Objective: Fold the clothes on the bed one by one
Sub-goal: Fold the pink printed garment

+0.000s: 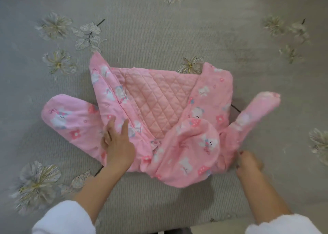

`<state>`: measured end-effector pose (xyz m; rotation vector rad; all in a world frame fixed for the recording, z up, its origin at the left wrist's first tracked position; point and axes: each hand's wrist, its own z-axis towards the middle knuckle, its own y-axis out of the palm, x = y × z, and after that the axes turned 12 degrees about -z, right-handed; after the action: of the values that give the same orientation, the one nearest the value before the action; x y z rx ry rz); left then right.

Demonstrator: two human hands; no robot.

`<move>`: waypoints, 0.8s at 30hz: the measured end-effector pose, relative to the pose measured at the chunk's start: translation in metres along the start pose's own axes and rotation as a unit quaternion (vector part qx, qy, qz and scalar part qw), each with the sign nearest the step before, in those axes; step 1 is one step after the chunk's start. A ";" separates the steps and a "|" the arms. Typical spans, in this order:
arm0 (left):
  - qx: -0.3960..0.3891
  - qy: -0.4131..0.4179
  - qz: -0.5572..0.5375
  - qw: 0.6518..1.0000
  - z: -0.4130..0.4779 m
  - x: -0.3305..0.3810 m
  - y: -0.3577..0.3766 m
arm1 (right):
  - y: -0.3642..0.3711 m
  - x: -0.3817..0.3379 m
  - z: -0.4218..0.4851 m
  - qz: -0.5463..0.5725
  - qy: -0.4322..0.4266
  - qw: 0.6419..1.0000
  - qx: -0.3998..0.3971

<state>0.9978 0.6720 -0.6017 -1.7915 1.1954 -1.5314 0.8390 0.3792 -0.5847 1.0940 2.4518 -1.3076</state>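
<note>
Am spreading the pink quilted bear-print fleece jacket (159, 107) open on the grey floral bed (159, 29), pre-fold. L hand (118, 145) is lying open, fingers straight, pressing the front panel at jacket's 8 o'clock. R hand (248, 162) is touching fabric at 4 o'clock; blurred, can't tell if gripping. Next, prob.: sleeves in.

A home bedroom: a grey floral bedspread (159, 29) covers the bed.

A pink jacket (159, 113) lies spread open on the grey floral bed (159, 29).
</note>
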 end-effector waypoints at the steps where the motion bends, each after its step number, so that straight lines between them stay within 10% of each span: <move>1: -0.032 0.054 -0.029 0.998 -0.003 0.007 0.004 | 0.000 0.005 0.000 0.001 -0.034 0.998 0.061; 4: -0.295 -0.005 -0.272 0.916 -0.011 0.038 0.012 | -0.006 -0.005 -0.024 0.052 -0.231 0.965 0.112; 7: -0.462 -0.016 -0.320 0.827 -0.018 0.061 0.017 | 0.001 -0.025 -0.046 -0.116 -0.358 0.920 -0.111; 10: -0.571 0.072 -0.212 0.790 -0.028 0.060 0.013 | -0.008 -0.050 -0.056 -0.322 -0.219 0.826 -0.407; 12: -0.630 0.044 -0.160 0.758 -0.032 0.052 0.006 | -0.016 -0.058 -0.049 -0.432 -0.157 0.759 -0.460; 14: -0.550 0.000 -0.167 0.818 -0.032 0.042 0.001 | -0.012 -0.060 -0.042 -0.491 -0.214 0.740 -0.406; 16: -0.292 -0.017 -0.149 0.945 -0.025 0.034 0.001 | 0.007 -0.052 -0.034 -0.487 -0.328 0.758 -0.283; 18: -0.101 -0.036 -0.072 0.992 -0.020 0.031 0.006 | 0.037 -0.040 -0.043 -0.463 -0.388 0.768 -0.214; 24: -0.176 -0.087 0.118 0.973 -0.024 0.037 0.056 | 0.106 0.010 -0.064 -0.496 -0.449 0.734 -0.118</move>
<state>0.9580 0.6173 -0.6222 -1.8730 1.6002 -1.0538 0.9143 0.4711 -0.6202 -0.9324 2.1737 -1.1606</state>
